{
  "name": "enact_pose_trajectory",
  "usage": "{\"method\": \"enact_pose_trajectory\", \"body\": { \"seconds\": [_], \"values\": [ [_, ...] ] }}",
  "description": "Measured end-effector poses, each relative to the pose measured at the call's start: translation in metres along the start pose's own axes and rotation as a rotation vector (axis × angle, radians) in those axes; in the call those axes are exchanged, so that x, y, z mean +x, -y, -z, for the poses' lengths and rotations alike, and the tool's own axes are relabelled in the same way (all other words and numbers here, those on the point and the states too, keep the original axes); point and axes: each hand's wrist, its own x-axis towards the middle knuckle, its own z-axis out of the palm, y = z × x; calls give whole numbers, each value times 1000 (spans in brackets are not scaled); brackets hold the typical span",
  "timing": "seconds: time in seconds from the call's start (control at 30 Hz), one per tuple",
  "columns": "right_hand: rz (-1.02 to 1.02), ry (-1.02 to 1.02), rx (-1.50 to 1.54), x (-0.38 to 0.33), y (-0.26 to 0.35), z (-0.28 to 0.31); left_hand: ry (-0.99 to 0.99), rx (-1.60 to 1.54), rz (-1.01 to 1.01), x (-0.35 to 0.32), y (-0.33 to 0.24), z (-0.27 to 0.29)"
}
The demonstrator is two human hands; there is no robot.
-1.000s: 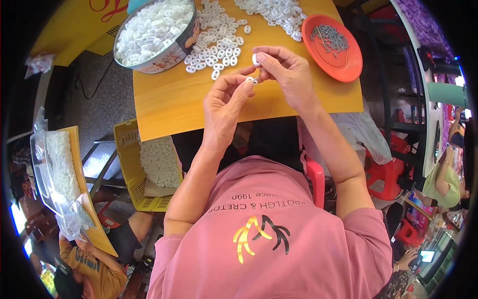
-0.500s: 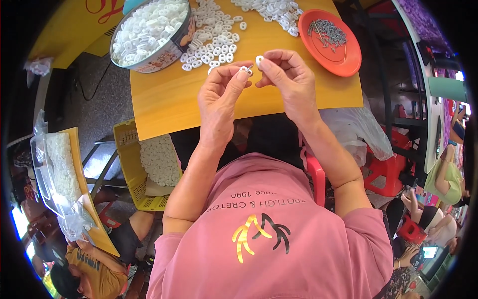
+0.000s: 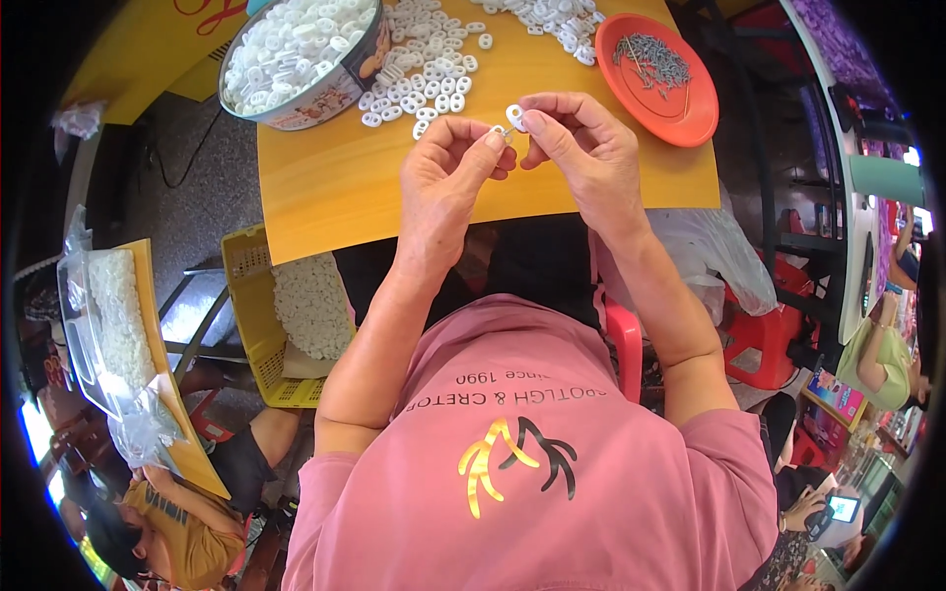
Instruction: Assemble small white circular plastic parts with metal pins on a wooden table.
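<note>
White plastic piece [image 3: 514, 115] now pinched at right hand [image 3: 581, 158] fingertips; left hand [image 3: 448, 172] thumb and forefinger closed on a small pin against it, hands drawn closer since a second ago.

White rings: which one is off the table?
The white ring pinched between fingertips of the left hand and right hand; the rest lie on the table or in the tin.

Bare yellow tabletop [image 3: 335, 187] lies open below and left of both hands, room to pass there. Ahead, loose white rings [image 3: 424, 79] and the metal tin [image 3: 296, 59] full of them block the far left; the orange dish [image 3: 680, 108] of pins blocks the right.
</note>
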Motion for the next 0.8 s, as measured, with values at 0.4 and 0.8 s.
{"method": "enact_pose_trajectory", "body": {
  "seconds": [0.4,0.8],
  "values": [
    [169,-32,-191,-2,-4,-4,-32,43,20,1,-2,1],
    [-16,-42,76,0,-5,-3,-50,15,28,0,-2,2]
  ]
}}
